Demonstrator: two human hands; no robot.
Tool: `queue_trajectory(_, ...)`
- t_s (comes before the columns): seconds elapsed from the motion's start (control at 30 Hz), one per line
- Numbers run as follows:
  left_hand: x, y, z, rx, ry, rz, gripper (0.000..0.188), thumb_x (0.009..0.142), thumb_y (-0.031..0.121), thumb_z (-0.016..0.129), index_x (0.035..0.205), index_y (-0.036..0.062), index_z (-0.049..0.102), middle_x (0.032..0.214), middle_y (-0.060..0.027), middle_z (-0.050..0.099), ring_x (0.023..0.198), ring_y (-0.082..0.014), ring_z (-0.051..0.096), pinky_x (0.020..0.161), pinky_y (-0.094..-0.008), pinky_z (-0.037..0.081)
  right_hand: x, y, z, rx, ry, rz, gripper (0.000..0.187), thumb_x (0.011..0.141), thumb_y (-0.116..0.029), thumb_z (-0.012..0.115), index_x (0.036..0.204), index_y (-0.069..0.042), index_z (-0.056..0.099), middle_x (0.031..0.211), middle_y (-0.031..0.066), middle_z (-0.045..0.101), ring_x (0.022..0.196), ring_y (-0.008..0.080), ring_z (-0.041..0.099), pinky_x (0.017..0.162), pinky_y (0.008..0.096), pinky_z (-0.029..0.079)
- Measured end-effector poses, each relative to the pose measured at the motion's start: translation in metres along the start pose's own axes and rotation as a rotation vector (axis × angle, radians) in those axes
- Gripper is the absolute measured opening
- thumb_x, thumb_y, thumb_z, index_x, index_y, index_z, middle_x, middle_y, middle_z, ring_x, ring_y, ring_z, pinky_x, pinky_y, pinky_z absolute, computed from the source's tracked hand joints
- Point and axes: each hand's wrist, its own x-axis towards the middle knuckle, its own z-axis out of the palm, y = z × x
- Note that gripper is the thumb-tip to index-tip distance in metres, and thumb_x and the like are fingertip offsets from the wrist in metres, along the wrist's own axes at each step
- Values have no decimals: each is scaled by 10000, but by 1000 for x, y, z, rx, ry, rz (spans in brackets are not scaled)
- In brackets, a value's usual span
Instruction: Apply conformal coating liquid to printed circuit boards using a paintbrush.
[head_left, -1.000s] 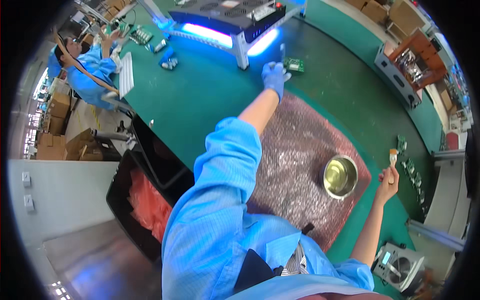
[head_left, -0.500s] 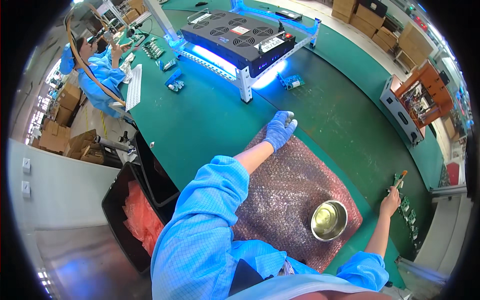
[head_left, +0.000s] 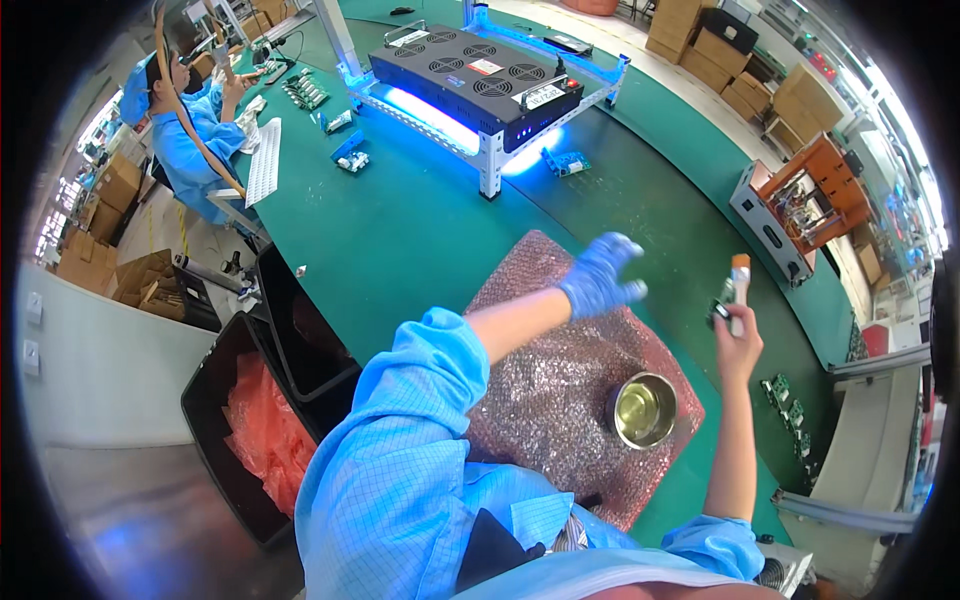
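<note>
My left hand (head_left: 602,278), in a blue glove with pale fingertips, hovers over the far right edge of a pinkish bubble-wrap sheet (head_left: 535,390). Its fingers are spread and hold nothing. My bare right hand (head_left: 738,348) is raised over the dark mat, closed around a flat brush (head_left: 741,280) with orange-brown bristles pointing up. A small green circuit board (head_left: 721,303) is held in the same hand, beside the brush. On the right part of the bubble wrap stands a round metal bowl (head_left: 617,424) with clear yellowish liquid in it.
Several circuit boards (head_left: 789,405) lie in a row at the right. Ahead, a black fan-topped unit (head_left: 475,75) glows blue underneath on a metal frame (head_left: 490,165). A black bin (head_left: 215,450) holds red plastic at left. A co-worker (head_left: 195,140) sits far left.
My right hand has moved left and up from the row of boards, bringing a board with the brush. My left hand has lifted off the bubble wrap's far corner and shifted right, fingers spreading.
</note>
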Motion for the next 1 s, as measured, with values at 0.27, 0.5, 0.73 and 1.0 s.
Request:
queue_trajectory(0.27, -67, 85, -11, -440, -61, -329, 666, 741, 301, 706, 1273, 45, 398, 1152, -159, 489, 1100, -310, 504, 932, -406, 430, -47, -133, 46, 341, 26, 122, 211, 731, -56, 726, 896, -32, 596, 706, 4, 594, 662, 54, 543, 622, 216, 464)
queue_trajectory(0.5, -111, 81, -37, -69, 128, -92, 620, 715, 69, 647, 1286, 39, 405, 1050, -154, 532, 936, -331, 549, 815, -384, 471, -83, -163, 55, 381, -14, 209, 217, 731, -87, 729, 885, -40, 584, 690, 16, 599, 637, 64, 548, 617, 220, 460)
queue_trajectory(0.73, -127, 73, -41, -624, 53, -324, 587, 803, 22, 608, 1327, 58, 345, 1074, -92, 551, 930, -164, 578, 826, -317, 493, -106, -156, 33, 466, 84, 194, 125, 828, -62, 639, 937, -26, 589, 758, 13, 602, 676, 66, 538, 647, 202, 442)
queue_trajectory(1.0, -138, 45, -59, -1028, 224, -700, 379, 825, 106, 643, 1174, 25, 519, 846, -56, 608, 690, -99, 591, 584, -233, 518, -158, -86, -23, 556, 287, 446, 135, 879, -108, 570, 910, 22, 584, 699, 21, 588, 616, 69, 527, 573, 204, 426)
